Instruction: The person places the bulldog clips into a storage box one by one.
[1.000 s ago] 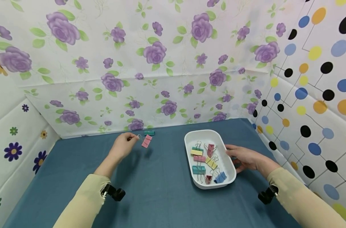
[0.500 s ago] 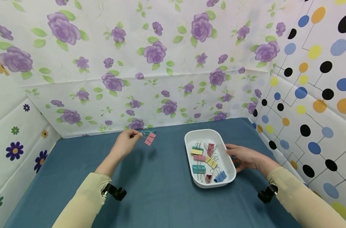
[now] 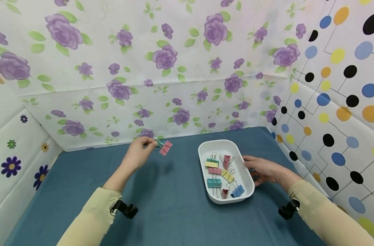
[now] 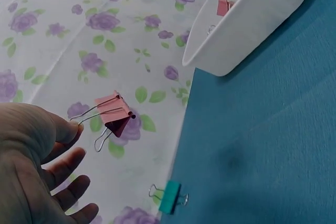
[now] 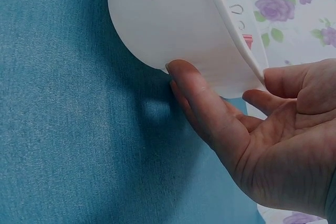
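Observation:
My left hand [image 3: 137,153] pinches a pink binder clip [image 3: 166,148] by a wire handle between thumb and forefinger, above the table's far edge. The other fingers are spread in the left wrist view. Below it lies a teal binder clip [image 4: 170,196], mostly hidden in the head view. On the right, my right hand [image 3: 264,169] holds the side of a white tray [image 5: 163,19], thumb at the rim and fingers against the outer wall. Inside are several binder clips, including a yellow one [image 3: 228,176], a teal one [image 3: 214,183] and a blue one [image 3: 237,191].
A blue cloth [image 3: 177,218] covers the table. Behind it rises a wall sheet with purple flowers [image 3: 181,117]. A dotted sheet [image 3: 337,102] closes the right side, and a flowered white panel [image 3: 14,147] stands at the left.
My left hand has moved slightly right and toward the back with the pink binder clip, which now covers most of the teal one. The right hand and tray have barely moved.

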A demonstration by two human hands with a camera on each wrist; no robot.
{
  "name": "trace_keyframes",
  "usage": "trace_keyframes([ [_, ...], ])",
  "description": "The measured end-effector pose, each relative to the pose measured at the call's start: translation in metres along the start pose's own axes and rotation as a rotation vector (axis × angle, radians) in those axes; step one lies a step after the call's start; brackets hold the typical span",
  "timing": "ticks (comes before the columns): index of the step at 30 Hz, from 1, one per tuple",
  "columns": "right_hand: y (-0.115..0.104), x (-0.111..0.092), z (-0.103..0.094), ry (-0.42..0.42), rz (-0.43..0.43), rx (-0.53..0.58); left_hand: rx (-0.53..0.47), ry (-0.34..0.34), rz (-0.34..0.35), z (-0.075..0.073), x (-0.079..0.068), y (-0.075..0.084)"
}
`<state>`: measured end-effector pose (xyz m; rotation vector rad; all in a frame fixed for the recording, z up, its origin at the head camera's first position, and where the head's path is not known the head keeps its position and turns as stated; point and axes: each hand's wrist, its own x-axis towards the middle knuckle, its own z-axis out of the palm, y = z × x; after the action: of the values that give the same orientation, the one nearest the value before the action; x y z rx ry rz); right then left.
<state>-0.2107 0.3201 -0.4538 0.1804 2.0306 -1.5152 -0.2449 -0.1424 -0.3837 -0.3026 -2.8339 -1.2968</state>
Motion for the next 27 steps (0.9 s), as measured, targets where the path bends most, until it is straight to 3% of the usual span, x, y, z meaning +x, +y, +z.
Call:
trace_keyframes([
  [17,0.000,-0.001,0.001,0.000,-0.004,-0.007,0.059,0.039,0.131,0.005,0.003,0.029],
  [27,-0.001,-0.001,-0.001,-0.013,-0.004,-0.008,0.066,0.036,0.141,0.010,0.011,0.051],
])
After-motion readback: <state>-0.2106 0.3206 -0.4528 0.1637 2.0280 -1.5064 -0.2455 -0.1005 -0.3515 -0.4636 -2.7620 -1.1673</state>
